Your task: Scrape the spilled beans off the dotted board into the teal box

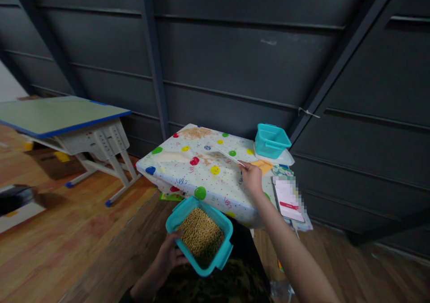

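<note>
My left hand grips the near left side of a teal plastic container, thumb over its rim. Dried soybeans lie inside it, and it is held over my lap, just below the table's front edge. Above the table, my right hand is closed around the end of a thin white stick, possibly a chopstick. The stick points away to the left, over a loose scatter of small tan pieces. Farther back, a bigger tan heap rests on the balloon-patterned tablecloth.
Another teal container stands on a white lid at the back right. An orange cloth or packet and a tablet-like screen lie right of my right hand. A desk is at left; a dark panelled wall rises behind.
</note>
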A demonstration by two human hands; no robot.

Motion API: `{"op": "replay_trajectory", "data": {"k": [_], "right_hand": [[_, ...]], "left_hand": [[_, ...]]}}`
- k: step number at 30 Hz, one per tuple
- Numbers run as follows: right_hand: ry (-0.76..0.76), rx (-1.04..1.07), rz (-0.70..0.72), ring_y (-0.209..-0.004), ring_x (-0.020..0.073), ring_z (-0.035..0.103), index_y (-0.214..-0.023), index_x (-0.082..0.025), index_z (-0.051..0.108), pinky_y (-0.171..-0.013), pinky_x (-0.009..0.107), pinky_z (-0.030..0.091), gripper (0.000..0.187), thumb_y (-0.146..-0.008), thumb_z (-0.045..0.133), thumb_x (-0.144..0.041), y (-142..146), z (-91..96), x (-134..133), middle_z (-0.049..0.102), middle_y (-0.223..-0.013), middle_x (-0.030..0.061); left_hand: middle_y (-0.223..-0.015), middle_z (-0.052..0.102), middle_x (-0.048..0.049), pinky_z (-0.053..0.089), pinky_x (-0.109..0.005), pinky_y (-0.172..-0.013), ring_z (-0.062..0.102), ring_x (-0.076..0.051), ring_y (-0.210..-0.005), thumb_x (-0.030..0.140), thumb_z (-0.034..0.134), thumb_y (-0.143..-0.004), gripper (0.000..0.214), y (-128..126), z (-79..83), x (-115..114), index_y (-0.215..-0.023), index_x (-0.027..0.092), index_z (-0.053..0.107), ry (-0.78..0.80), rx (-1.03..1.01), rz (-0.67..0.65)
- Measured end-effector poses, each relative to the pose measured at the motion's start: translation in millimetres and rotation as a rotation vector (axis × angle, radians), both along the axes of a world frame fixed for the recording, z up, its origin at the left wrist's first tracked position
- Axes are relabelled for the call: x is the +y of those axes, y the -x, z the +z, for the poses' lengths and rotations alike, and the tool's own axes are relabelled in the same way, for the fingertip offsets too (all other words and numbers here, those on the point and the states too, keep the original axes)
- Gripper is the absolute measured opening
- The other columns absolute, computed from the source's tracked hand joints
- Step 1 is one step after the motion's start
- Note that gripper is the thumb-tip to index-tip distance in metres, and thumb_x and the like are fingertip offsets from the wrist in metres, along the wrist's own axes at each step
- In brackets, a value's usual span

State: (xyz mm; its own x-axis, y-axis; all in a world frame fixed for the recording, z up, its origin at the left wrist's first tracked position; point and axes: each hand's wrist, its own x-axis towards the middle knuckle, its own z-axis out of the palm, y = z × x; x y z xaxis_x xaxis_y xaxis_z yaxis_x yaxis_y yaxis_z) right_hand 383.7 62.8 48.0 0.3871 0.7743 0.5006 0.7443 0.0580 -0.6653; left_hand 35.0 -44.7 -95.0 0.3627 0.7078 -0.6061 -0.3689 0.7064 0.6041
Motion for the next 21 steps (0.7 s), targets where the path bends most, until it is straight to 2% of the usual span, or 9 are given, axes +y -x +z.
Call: {"op": "replay_trajectory", "data": {"k": [5,10,13,16,21], "right_hand": [[0.070,0.015,0.062,-0.092,0.0322,0.082,-0.110,-0.024,0.089,-0.089,0.041,0.063,0.030,-0.093,0.064,-0.026,8.3,-4.2,-5.8,0.085,-0.107,0.0108],[0.025,0.041,0.039,-0.090,0.0315,0.082,-0.109,-0.026,0.089,-0.090,0.041,0.064,0.030,-0.094,0.064,-0.027,9.9,-2.2,-10.9,0.085,-0.105,0.0085],[0.046,0.037,0.032,-0.087,0.0318,0.082,-0.108,-0.025,0.089,-0.087,0.042,0.064,0.029,-0.092,0.065,-0.027,9.4,-0.8,-12.8,0.085,-0.103,0.0090],[0.056,0.044,0.084,-0.089,0.0310,0.082,-0.106,-0.026,0.090,-0.086,0.040,0.064,0.028,-0.092,0.066,-0.026,11.3,-1.4,-17.9,0.085,-0.106,0.0078],[0.076,0.070,0.136,-0.082,0.0282,0.082,-0.111,-0.023,0.088,-0.081,0.036,0.064,0.030,-0.092,0.065,-0.026,19.2,-2.8,-32.9,0.085,-0.104,0.0081]], "left_hand": [[-0.124,0.084,-0.0193,0.064,-0.059,-0.099,0.079,-0.043,-0.117,0.043,0.075,-0.089,0.085,3.8,8.5,-0.2,-0.160,0.015,0.038,-0.008,-0.053,-0.012],[-0.127,0.083,-0.0158,0.062,-0.060,-0.104,0.075,-0.043,-0.127,0.040,0.075,-0.088,0.086,2.9,8.6,3.6,-0.163,0.021,0.036,0.002,-0.041,-0.003],[-0.129,0.083,-0.0172,0.062,-0.062,-0.103,0.077,-0.044,-0.123,0.041,0.074,-0.088,0.085,1.4,12.3,4.4,-0.162,0.022,0.038,0.017,-0.008,0.021],[-0.125,0.083,-0.0202,0.063,-0.061,-0.099,0.079,-0.045,-0.116,0.042,0.075,-0.088,0.083,0.6,16.9,4.4,-0.159,0.018,0.041,0.012,0.006,0.034],[-0.110,0.085,-0.0194,0.067,-0.056,-0.091,0.083,-0.040,-0.101,0.039,0.065,-0.095,0.064,-4.4,26.4,3.2,-0.151,0.013,0.048,0.039,0.053,0.019]]}}
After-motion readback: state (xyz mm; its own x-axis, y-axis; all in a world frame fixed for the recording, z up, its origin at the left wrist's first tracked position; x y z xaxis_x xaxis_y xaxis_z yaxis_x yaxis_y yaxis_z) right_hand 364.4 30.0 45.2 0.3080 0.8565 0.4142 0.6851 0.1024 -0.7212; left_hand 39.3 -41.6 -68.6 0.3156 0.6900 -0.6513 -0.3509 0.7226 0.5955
